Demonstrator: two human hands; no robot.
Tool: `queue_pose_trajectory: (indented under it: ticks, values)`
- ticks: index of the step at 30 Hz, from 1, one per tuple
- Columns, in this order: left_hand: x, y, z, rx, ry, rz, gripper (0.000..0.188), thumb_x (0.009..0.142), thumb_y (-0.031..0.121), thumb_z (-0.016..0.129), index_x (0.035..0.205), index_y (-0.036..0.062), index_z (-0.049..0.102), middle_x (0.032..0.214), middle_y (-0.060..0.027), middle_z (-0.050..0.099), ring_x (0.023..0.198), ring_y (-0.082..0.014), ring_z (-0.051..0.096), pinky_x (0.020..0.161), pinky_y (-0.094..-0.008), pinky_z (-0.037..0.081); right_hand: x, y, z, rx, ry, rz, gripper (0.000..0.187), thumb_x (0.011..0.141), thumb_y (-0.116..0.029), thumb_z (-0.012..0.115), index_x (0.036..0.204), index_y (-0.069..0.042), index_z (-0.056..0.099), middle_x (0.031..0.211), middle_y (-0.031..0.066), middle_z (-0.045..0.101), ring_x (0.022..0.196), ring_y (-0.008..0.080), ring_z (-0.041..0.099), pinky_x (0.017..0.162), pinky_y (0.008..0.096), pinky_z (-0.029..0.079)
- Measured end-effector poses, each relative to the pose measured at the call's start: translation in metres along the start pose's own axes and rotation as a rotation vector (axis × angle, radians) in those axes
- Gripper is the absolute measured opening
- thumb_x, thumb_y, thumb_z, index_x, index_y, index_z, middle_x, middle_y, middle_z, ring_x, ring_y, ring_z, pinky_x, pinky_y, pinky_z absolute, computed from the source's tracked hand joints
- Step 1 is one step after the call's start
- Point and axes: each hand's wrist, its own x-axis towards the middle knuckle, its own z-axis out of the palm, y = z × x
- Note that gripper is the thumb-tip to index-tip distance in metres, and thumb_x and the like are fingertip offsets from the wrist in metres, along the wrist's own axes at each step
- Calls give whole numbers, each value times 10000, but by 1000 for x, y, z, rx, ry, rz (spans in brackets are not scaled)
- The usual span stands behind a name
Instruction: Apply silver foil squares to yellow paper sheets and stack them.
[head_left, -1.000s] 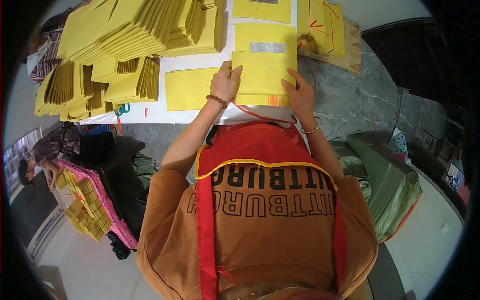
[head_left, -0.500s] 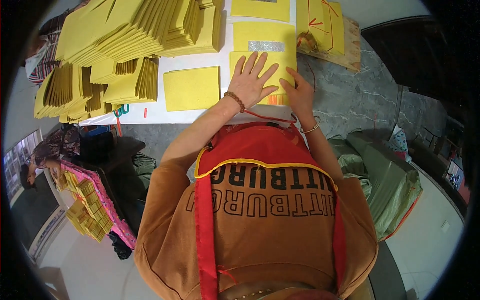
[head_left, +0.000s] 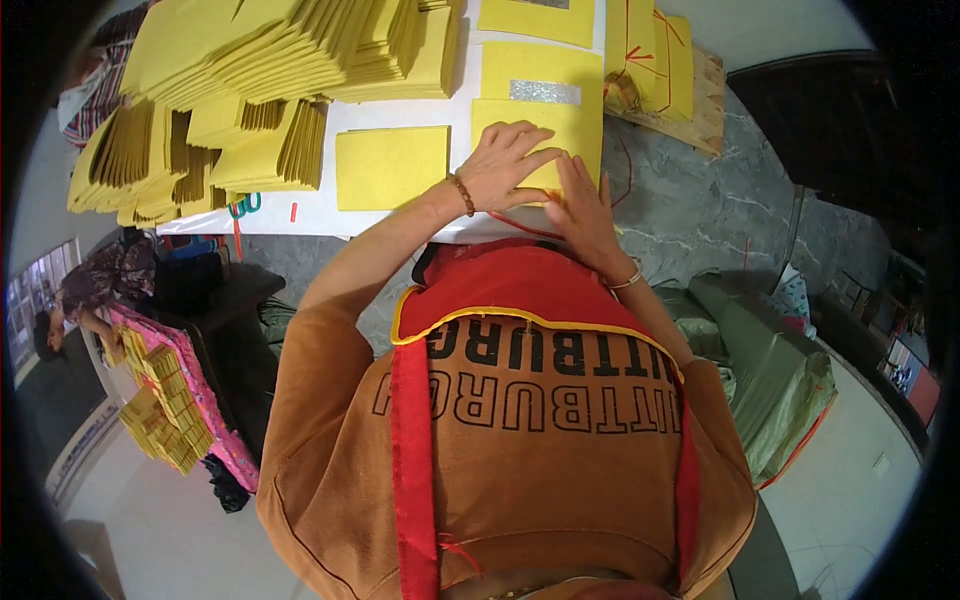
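A yellow paper sheet (head_left: 520,118) lies near the table's front edge, overlapping another yellow sheet with a silver foil patch (head_left: 545,92). Across its middle rests my left hand (head_left: 508,165), open, fingers bent and somewhat apart. My right hand (head_left: 585,208) is also open, its fingers stretched flat over the near right part of the same sheet. The two hands meet at the thumbs and cover the sheet's near edge. Just left of them sits a flat yellow paper stack (head_left: 393,168).
Tall piles of folded yellow paper (head_left: 250,50) fill the table's left side. Teal-handled scissors (head_left: 245,205) and a small red strip (head_left: 294,212) lie nearby. String-tied yellow bundles (head_left: 650,60) stand at right. Green sacks (head_left: 760,370) rest on the floor; another person (head_left: 110,270) works at left.
My left hand has drawn nearer, its fingers bending from a flat spread. My right hand has moved from the sheet's side edge onto its near part, covering the orange patch there.
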Motion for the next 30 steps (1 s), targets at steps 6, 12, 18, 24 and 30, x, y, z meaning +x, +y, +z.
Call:
queue_pose_trajectory:
  ticks: [6, 12, 18, 24, 30]
  values:
    - [0, 27, 17, 470, -73, -24, 549, 771, 321, 571, 1226, 30, 475, 1208, -166, 477, 1072, -295, 450, 854, -421, 366, 15, 13, -28, 1171, 170, 400, 507, 955, -323, 391, 1375, -66, 273, 1347, 139, 402, 1222, 226, 409, 1018, 353, 288]
    - [10, 22, 4, 185, -5, -188, 522, 740, 159, 554, 1239, 29, 471, 1169, -156, 534, 992, -275, 543, 808, -358, 443, 13, 6, -26, 1069, 588, 419, 489, 946, -310, 429, 1365, -94, 299, 1215, 89, 525, 1130, 176, 485, 893, 293, 373]
    - [-76, 12, -86, 417, 326, -151, 533, 723, 134, 554, 1249, 84, 482, 1217, -108, 524, 1095, -247, 504, 897, -367, 410, 7, 15, -12, 904, 486, 291, 425, 918, -130, 484, 1311, -13, 373, 1229, 105, 501, 1123, 174, 473, 940, 293, 370]
    - [-155, -25, -49, 542, 64, -321, 562, 711, 90, 550, 1266, 131, 478, 1251, -81, 500, 1145, -236, 467, 937, -378, 386, 13, 19, -1, 938, 443, 336, 312, 896, -99, 511, 1188, 13, 514, 1167, 94, 545, 1081, 162, 495, 933, 274, 375]
    - [-146, -30, -65, 434, 70, -331, 625, 688, 30, 586, 1286, 137, 440, 1271, -106, 468, 1163, -262, 439, 956, -408, 357, 15, 20, -5, 922, 426, 382, 285, 887, -112, 536, 1144, 11, 549, 1106, 75, 580, 1021, 145, 518, 899, 260, 392]
